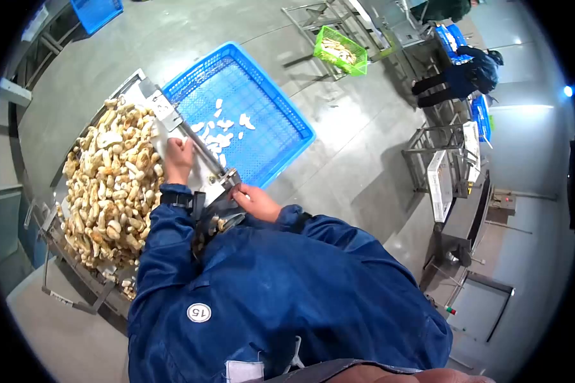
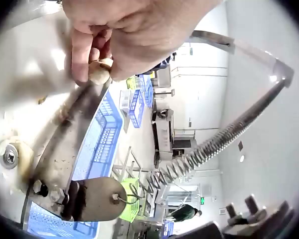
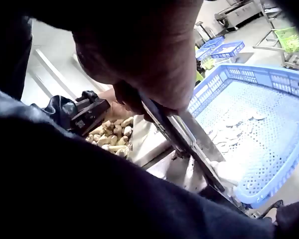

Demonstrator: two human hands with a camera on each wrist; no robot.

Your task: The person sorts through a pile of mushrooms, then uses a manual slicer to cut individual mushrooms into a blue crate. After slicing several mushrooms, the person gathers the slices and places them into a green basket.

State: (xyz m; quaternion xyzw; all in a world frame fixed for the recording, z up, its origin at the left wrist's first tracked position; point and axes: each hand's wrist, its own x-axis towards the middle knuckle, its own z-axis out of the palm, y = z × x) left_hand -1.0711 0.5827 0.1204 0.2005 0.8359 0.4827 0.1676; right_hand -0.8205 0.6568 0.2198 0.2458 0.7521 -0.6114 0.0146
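My left hand (image 1: pixel 179 156) pinches a small pale mushroom (image 2: pixel 99 72) between thumb and fingers, right at the edge of a slicer's long metal blade (image 2: pixel 79 132). My right hand (image 1: pixel 257 203) grips the near end of the hinged metal cutter (image 1: pixel 202 147), its fingers curled round the handle. In the right wrist view the right hand (image 3: pixel 144 64) covers most of that handle. A large heap of cream and brown mushrooms (image 1: pixel 112 191) lies left of my left hand. Beyond the cutter, white slices (image 1: pixel 220 139) lie scattered in a blue plastic crate (image 1: pixel 281 121).
A coil spring (image 2: pixel 182 167) joins the cutter's metal arm. Farther off, a green basket (image 1: pixel 363 67) holds pale pieces on a metal stand. Another person (image 1: pixel 469 76) bends over blue crates at the far right. A second blue crate (image 1: pixel 97 13) stands at the upper left.
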